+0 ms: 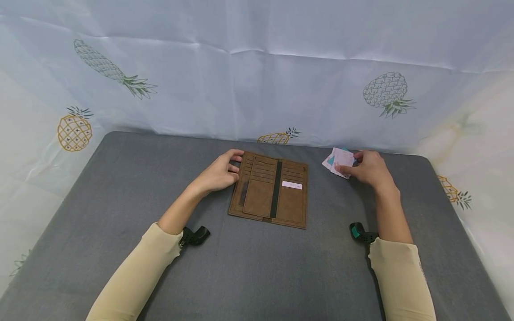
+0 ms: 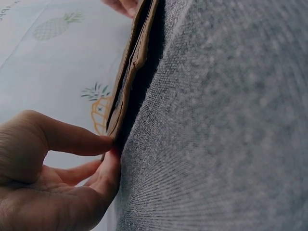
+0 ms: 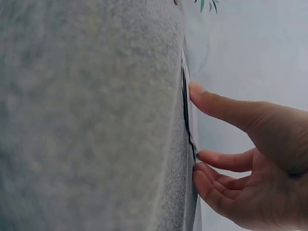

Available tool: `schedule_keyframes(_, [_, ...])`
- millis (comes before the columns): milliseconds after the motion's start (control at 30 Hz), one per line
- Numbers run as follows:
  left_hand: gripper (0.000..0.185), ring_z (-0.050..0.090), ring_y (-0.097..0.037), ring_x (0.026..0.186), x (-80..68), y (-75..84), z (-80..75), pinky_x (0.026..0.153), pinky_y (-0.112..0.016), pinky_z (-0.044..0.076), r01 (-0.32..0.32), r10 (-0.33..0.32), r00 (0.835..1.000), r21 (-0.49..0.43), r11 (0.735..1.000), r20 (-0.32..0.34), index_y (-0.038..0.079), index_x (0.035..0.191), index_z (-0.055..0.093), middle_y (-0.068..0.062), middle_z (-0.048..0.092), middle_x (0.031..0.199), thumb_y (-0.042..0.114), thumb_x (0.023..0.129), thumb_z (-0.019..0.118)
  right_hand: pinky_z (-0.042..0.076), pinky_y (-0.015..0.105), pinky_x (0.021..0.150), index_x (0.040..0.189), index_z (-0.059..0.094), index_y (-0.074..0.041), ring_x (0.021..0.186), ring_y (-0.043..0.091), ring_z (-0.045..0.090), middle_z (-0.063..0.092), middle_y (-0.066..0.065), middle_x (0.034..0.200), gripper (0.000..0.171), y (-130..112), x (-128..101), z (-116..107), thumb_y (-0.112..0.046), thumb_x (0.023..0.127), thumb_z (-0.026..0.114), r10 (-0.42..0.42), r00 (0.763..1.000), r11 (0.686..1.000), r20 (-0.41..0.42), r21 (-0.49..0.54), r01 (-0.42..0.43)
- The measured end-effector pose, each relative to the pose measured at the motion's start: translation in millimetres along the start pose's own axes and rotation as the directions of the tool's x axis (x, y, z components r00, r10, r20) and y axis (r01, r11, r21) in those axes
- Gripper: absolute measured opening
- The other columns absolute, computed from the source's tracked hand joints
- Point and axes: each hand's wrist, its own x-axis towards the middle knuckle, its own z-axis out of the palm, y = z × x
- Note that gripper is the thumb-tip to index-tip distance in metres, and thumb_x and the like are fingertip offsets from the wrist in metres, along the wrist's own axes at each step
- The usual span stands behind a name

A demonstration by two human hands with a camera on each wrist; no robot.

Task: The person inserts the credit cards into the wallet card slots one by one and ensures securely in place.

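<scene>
An opened brown wallet [image 1: 261, 196] lies on the grey table, with several card slots and a dark strip down its middle. One pale pink card [image 1: 292, 185] shows from a slot on its right side. My left hand [image 1: 218, 174] pinches the wallet's left edge, thumb and fingertips meeting there in the left wrist view. To the right of the wallet, a small overlapping pile of pink and teal cards [image 1: 342, 159] lies near the table's back edge. My right hand [image 1: 372, 168] holds cards of this pile, thumb on top and fingers at their right edge; how many is unclear.
The grey cloth-covered table [image 1: 265, 272] ends at the back against a pale curtain [image 1: 241, 89] printed with pineapples. Black wrist devices [image 1: 195, 236] are worn at both sleeve ends.
</scene>
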Motion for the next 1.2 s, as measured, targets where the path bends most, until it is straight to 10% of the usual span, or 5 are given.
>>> schedule_keyframes(267, [0.074, 0.058, -0.04, 0.136, 1.7, -1.7, 1.0, 0.102, -0.046, 0.054, 0.001, -0.001, 1.0, 0.008, 1.0, 0.004, 0.005, 0.168, 0.032, -0.022, 0.042, 0.165, -0.008, 0.1, 0.055, 0.05, 0.035, 0.075, 0.142, 0.043, 0.015, 0.095, 0.03, 0.059, 0.062, 0.027, 0.121, 0.076, 4, -1, -2, -0.037, 0.1, 0.077, 0.004, 0.999, 0.995, -0.05, 0.099, 0.001])
schedule_keyframes(567, [0.073, 0.058, -0.04, 0.134, 0.2, -2.4, 1.2, 0.105, -0.049, 0.054, -0.006, 0.006, 1.0, 0.016, 1.0, 0.013, 0.005, 0.169, 0.031, -0.023, 0.041, 0.164, -0.007, 0.101, 0.055, 0.049, 0.024, 0.066, 0.144, 0.046, 0.009, 0.069, 0.0, 0.06, 0.067, -0.023, 0.076, 0.052, -15, -11, -6, -0.026, 0.109, 0.063, -0.128, 0.986, 0.93, -0.108, 0.333, 0.157])
schedule_keyframes(1000, [0.071, 0.06, -0.039, 0.132, -1.3, 2.4, 7.5, 0.102, -0.048, 0.055, -0.006, 0.005, 0.998, 0.018, 1.0, 0.064, 0.005, 0.168, 0.029, -0.023, 0.04, 0.164, -0.004, 0.103, 0.059, 0.067, 0.032, 0.078, 0.133, 0.051, 0.009, 0.074, 0.009, 0.077, 0.08, 0.024, 0.1, 0.036, -90, -19, 36, -0.005, 0.105, 0.067, -0.293, 0.952, 0.791, -0.092, 0.535, 0.295])
schedule_keyframes(1200, [0.072, 0.061, -0.041, 0.131, -1.2, 3.5, 8.4, 0.102, -0.049, 0.055, -0.02, 0.019, 0.996, 0.014, 1.0, 0.082, 0.003, 0.166, 0.03, -0.024, 0.042, 0.161, -0.004, 0.102, 0.063, 0.067, 0.033, 0.079, 0.13, 0.051, 0.008, 0.077, 0.016, 0.081, 0.079, 0.034, 0.107, 0.031, -101, -19, 54, -0.003, 0.105, 0.066, -0.348, 0.938, 0.774, -0.012, 0.561, 0.294])
